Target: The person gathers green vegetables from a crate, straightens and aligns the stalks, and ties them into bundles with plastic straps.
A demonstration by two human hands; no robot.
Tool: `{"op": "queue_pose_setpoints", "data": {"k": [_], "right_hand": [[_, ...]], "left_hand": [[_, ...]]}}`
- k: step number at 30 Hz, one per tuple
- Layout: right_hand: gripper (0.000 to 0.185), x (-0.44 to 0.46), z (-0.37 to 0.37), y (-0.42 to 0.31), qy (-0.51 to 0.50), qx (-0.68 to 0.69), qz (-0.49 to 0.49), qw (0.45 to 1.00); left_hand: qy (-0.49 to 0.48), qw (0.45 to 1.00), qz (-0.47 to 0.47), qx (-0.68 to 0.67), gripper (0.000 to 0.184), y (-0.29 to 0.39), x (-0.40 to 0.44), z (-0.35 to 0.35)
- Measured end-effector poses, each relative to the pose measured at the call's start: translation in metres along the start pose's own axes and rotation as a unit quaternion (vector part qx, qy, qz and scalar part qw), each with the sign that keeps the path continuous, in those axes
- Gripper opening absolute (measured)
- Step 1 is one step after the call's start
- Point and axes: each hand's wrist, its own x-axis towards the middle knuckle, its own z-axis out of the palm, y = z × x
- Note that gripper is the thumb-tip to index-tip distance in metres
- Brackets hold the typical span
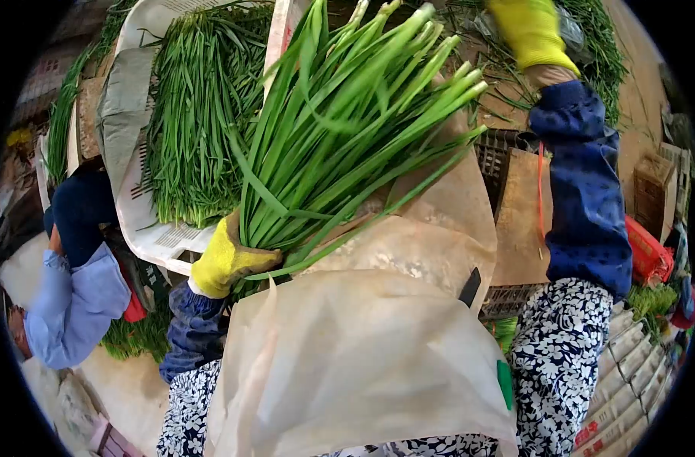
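Observation:
A large bunch of long green leafy stalks (332, 145) slants up and right over my lap, pale cut ends at the top right. Its lower end is gripped by my left hand (229, 259), in a yellow glove with a brownish palm. My right hand (526, 30), also yellow-gloved, is reached out at the top right, over loose stalks beside a green pile (597, 53); it is blurred and its fingers are cut off by the frame edge. A white basket (159, 242) full of similar stalks (203, 114) stands to the left. A pale plastic apron (363, 350) covers my lap.
At the left another person in a light blue sleeve (77, 305) sits close to the basket. A dark crate (494, 164) and a brown board (521, 221) lie right of my lap. Further right are a red bundle (648, 251) and a wooden box (653, 190).

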Motion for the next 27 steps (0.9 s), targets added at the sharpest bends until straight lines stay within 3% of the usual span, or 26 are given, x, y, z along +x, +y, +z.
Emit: {"op": "queue_pose_setpoints", "data": {"k": [2,4,5,6,7,8,9,11,12,13,15,16,17,19,20,22,24,25,27], "right_hand": [[0.052,-0.003,0.027,0.102,-0.046,-0.103,0.07,0.991],[0.061,-0.028,0.014,0.098,-0.19,-0.095,0.19,0.959],[0.067,-0.047,0.029,0.105,-0.194,0.115,0.135,0.965],[0.064,-0.06,0.029,0.096,-0.236,0.349,0.142,0.896],[0.061,-0.073,0.029,0.087,-0.28,0.552,0.178,0.765],[0.05,-0.08,0.015,0.053,-0.345,0.73,0.266,0.526],[0.05,-0.083,0.011,0.031,-0.34,0.735,0.265,0.524],[0.044,-0.087,0.008,0.004,-0.308,0.759,0.09,0.566],[0.044,-0.091,0.01,0.009,-0.302,0.764,0.084,0.563],[0.039,-0.096,0.017,0.018,-0.301,0.74,0.083,0.596],[0.037,-0.085,-0.005,0.006,-0.367,0.74,0.067,0.559],[0.039,-0.085,-0.015,-0.003,-0.379,0.728,0.106,0.562],[0.038,-0.086,-0.012,-0.002,-0.391,0.719,0.115,0.564],[0.035,-0.086,-0.014,0.001,-0.425,0.673,0.164,0.583],[0.032,-0.085,-0.021,0.0,-0.447,0.635,0.201,0.597],[0.026,-0.089,-0.03,-0.008,-0.428,0.633,0.163,0.624],[0.029,-0.102,-0.026,-0.009,-0.373,0.728,0.242,0.522],[0.033,-0.104,-0.032,-0.014,-0.342,0.726,0.248,0.542],[0.033,-0.106,-0.032,-0.006,-0.388,0.657,0.24,0.6]], "left_hand": [[-0.021,0.998,-0.06,-0.028,0.065,-0.002,0.001,-0.003],[0.001,0.996,-0.053,-0.068,0.064,0.002,-0.001,0.004],[-0.007,0.997,-0.053,-0.048,0.064,0.002,0.001,0.002],[-0.014,0.998,-0.052,-0.028,0.064,0.002,0.001,0.002],[-0.035,0.995,-0.076,-0.047,0.065,0.002,0.003,0.0],[-0.033,0.996,-0.076,-0.04,0.065,0.003,0.006,-0.002],[-0.05,0.994,-0.092,-0.039,0.065,0.004,0.008,-0.002],[-0.071,0.992,-0.1,-0.017,0.065,0.0,0.011,-0.004],[-0.065,0.993,-0.098,-0.009,0.065,0.003,0.011,-0.004],[-0.051,0.993,-0.103,0.005,0.066,0.006,0.01,-0.003],[-0.024,0.994,-0.079,0.069,0.066,0.009,0.004,-0.005],[-0.01,0.991,-0.052,0.123,0.067,0.009,0.0,-0.006],[-0.013,0.988,-0.094,0.12,0.064,0.01,-0.001,-0.009],[-0.029,0.993,-0.116,-0.024,0.074,0.012,-0.001,-0.003],[-0.026,0.993,-0.112,-0.024,0.074,0.012,-0.002,0.0],[-0.023,0.998,0.028,0.042,0.066,0.013,-0.005,0.003],[-0.026,0.999,0.025,0.03,0.07,0.02,-0.006,0.005],[-0.03,0.999,-0.003,0.043,0.073,0.024,-0.005,0.004],[-0.033,0.997,-0.046,0.059,0.075,0.022,-0.003,0.001]]}}
